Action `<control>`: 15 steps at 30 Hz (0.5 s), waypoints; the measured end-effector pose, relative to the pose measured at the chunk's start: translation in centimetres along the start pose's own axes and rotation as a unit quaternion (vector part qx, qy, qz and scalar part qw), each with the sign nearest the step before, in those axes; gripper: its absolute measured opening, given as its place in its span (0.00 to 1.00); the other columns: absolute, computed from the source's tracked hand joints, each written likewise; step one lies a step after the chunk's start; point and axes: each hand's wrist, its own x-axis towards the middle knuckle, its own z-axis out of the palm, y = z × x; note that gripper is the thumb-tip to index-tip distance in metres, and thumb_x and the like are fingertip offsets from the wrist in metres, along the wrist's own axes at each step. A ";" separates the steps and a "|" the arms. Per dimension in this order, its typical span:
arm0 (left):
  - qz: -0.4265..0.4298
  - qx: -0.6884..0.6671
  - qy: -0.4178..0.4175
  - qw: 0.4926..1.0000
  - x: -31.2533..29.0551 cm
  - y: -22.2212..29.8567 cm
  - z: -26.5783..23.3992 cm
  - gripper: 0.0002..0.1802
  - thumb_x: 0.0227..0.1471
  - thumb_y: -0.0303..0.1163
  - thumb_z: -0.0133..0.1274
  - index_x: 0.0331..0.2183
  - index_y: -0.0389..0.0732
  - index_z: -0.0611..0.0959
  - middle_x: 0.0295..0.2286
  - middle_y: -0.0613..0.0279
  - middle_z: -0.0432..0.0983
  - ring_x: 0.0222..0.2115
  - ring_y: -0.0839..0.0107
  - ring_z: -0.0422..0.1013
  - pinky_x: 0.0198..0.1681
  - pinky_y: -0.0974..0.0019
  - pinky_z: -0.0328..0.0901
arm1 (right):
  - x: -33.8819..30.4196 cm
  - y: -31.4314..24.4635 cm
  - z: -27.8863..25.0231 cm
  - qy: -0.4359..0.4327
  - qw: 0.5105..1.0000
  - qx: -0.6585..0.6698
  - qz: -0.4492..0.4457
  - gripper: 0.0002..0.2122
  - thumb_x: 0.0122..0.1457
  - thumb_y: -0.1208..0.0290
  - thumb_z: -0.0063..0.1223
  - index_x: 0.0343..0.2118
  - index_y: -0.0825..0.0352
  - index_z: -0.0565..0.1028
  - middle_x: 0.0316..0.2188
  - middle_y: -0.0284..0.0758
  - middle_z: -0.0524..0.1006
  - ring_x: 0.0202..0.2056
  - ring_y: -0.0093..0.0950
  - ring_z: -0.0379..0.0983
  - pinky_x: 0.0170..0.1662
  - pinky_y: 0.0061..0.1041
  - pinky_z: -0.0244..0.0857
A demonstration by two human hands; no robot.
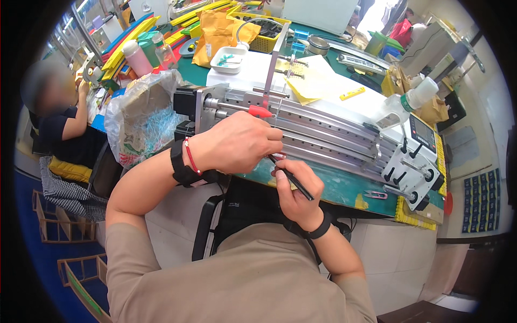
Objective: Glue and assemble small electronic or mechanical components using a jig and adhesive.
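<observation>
Black pen-like tool (295,182) gripped in the right hand (300,203), above the near edge of the worktop (340,192). Left hand (239,141) curled; contents cannot be told. Tool judged light, rigid, perhaps slippery; best held mid-barrel.

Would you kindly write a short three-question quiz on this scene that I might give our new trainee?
1. Fill in the colour: the cord bracelet on the wrist of the left hand is ____.
2. What does the right hand hold? A: a hammer; B: a black pen-shaped tool; C: a drinking cup.
3. True or false: the small snips lie on the green tabletop, to the right of both hands.

Key: 1 red; 2 B; 3 true.
</observation>
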 end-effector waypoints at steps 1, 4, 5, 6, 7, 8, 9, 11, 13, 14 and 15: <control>0.003 0.004 0.001 1.000 0.0 0.0 -0.1 0.08 0.45 0.26 0.61 0.31 0.41 0.80 0.31 0.59 0.73 0.33 0.54 0.77 0.36 0.53 0.71 | -0.2 0.0 -0.1 0.003 1.000 -0.002 -0.004 0.08 0.57 0.84 0.61 0.40 0.72 0.82 0.32 0.45 0.82 0.30 0.42 0.81 0.36 0.33 0.75; -0.001 0.016 -0.008 1.000 -0.2 0.0 0.0 0.08 0.45 0.25 0.60 0.31 0.41 0.79 0.31 0.59 0.73 0.33 0.53 0.77 0.36 0.52 0.71 | -0.9 -0.5 -0.6 0.013 1.000 0.018 0.019 0.08 0.58 0.85 0.59 0.40 0.72 0.82 0.32 0.43 0.82 0.30 0.40 0.81 0.36 0.32 0.75; 0.003 0.021 -0.009 1.000 -0.3 -0.1 0.0 0.08 0.46 0.25 0.60 0.32 0.41 0.80 0.31 0.59 0.73 0.34 0.53 0.77 0.36 0.53 0.71 | -1.2 -0.9 -1.2 0.009 1.000 0.012 0.005 0.08 0.58 0.85 0.59 0.39 0.72 0.82 0.31 0.42 0.82 0.31 0.39 0.82 0.37 0.32 0.76; 0.006 0.026 -0.010 1.000 -0.4 0.0 0.0 0.09 0.47 0.25 0.60 0.34 0.41 0.81 0.32 0.59 0.73 0.34 0.53 0.77 0.35 0.53 0.72 | -1.6 -1.4 -1.9 0.005 1.000 0.005 -0.009 0.07 0.58 0.85 0.59 0.39 0.71 0.82 0.31 0.42 0.82 0.31 0.39 0.82 0.37 0.31 0.76; 0.005 0.029 -0.010 1.000 -0.6 0.0 0.0 0.09 0.47 0.25 0.60 0.34 0.41 0.81 0.32 0.59 0.73 0.34 0.53 0.77 0.35 0.53 0.72 | -2.1 -1.9 -2.6 -0.001 1.000 0.003 -0.016 0.08 0.57 0.85 0.58 0.40 0.72 0.82 0.31 0.41 0.84 0.31 0.37 0.83 0.38 0.30 0.77; 0.007 0.022 0.005 1.000 -0.8 0.1 0.0 0.11 0.48 0.25 0.60 0.37 0.42 0.82 0.32 0.58 0.73 0.34 0.52 0.77 0.35 0.53 0.71 | -2.4 -2.4 -3.1 -0.001 1.000 0.005 -0.018 0.08 0.57 0.85 0.58 0.40 0.72 0.82 0.31 0.41 0.84 0.31 0.37 0.83 0.38 0.30 0.77; 0.011 0.015 0.017 1.000 -0.8 0.2 0.0 0.12 0.49 0.25 0.60 0.39 0.42 0.83 0.32 0.58 0.73 0.35 0.52 0.77 0.35 0.52 0.71 | -2.7 -2.8 -3.5 0.001 1.000 0.014 -0.016 0.09 0.56 0.85 0.58 0.40 0.72 0.81 0.31 0.42 0.84 0.32 0.37 0.83 0.39 0.30 0.78; 0.000 0.000 0.040 0.999 -1.4 1.0 -0.5 0.14 0.50 0.25 0.60 0.42 0.42 0.83 0.32 0.58 0.73 0.35 0.52 0.77 0.35 0.52 0.71 | -2.9 -2.9 -4.1 0.002 1.000 0.019 -0.020 0.11 0.55 0.86 0.57 0.41 0.72 0.81 0.32 0.42 0.85 0.33 0.36 0.84 0.40 0.30 0.79; -0.014 -0.028 0.075 0.997 -2.4 2.0 -1.1 0.18 0.50 0.24 0.59 0.45 0.41 0.82 0.31 0.57 0.73 0.32 0.52 0.76 0.33 0.52 0.69 | -2.7 -3.1 -4.5 0.014 0.999 0.027 -0.012 0.11 0.54 0.86 0.57 0.41 0.72 0.81 0.32 0.42 0.85 0.33 0.36 0.84 0.40 0.30 0.79; -0.011 -0.030 0.071 0.997 -3.0 2.4 -1.9 0.18 0.50 0.24 0.59 0.45 0.41 0.82 0.31 0.57 0.73 0.32 0.52 0.76 0.33 0.52 0.69 | -2.5 -3.1 -4.7 0.023 0.999 0.033 -0.004 0.11 0.54 0.86 0.57 0.41 0.72 0.81 0.32 0.42 0.85 0.33 0.36 0.84 0.40 0.30 0.79; -0.042 -0.030 0.068 0.996 -3.9 3.0 -3.1 0.18 0.49 0.24 0.60 0.45 0.41 0.82 0.30 0.58 0.72 0.31 0.53 0.76 0.32 0.53 0.69 | -2.3 -3.1 -4.9 0.026 0.999 0.035 -0.001 0.11 0.54 0.86 0.57 0.41 0.72 0.81 0.32 0.42 0.85 0.33 0.36 0.84 0.40 0.30 0.79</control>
